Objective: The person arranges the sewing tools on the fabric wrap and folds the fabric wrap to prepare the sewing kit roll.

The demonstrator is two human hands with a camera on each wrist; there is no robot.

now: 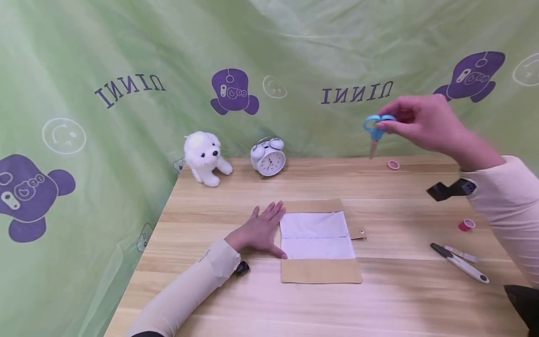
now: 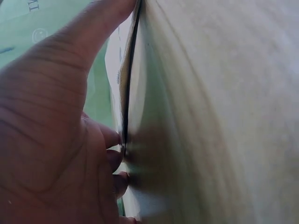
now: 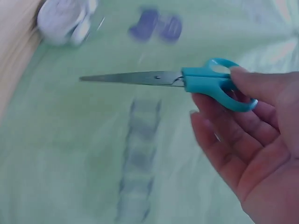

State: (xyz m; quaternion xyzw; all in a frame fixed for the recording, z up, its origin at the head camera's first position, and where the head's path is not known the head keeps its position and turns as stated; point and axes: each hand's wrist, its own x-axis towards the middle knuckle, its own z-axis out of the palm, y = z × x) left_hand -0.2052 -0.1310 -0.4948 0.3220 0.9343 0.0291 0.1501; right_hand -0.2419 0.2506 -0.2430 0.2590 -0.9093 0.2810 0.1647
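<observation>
A pair of small scissors [image 3: 205, 83] with light blue handles hangs in the air above the back right of the table, blades together and tip down in the head view. My right hand [image 1: 429, 122] pinches the handles between thumb and fingers. On the table lies a tan cloth piece [image 1: 322, 271] with a white lining [image 1: 316, 224], a dashed blue line across its middle and a snap tab [image 1: 359, 233] at its right. Spread along its left edge, my left hand [image 1: 263, 231] touches the cloth with straightened fingers and thumb.
A white plush dog [image 1: 206, 157] and a white alarm clock [image 1: 269, 157] stand at the back. To the right are a pink ring [image 1: 393, 164], a small red spool [image 1: 466, 225], and a slim black-and-white tool [image 1: 461, 263] beside a small pale strip [image 1: 462, 253]. A green curtain [image 1: 177, 37] hangs behind.
</observation>
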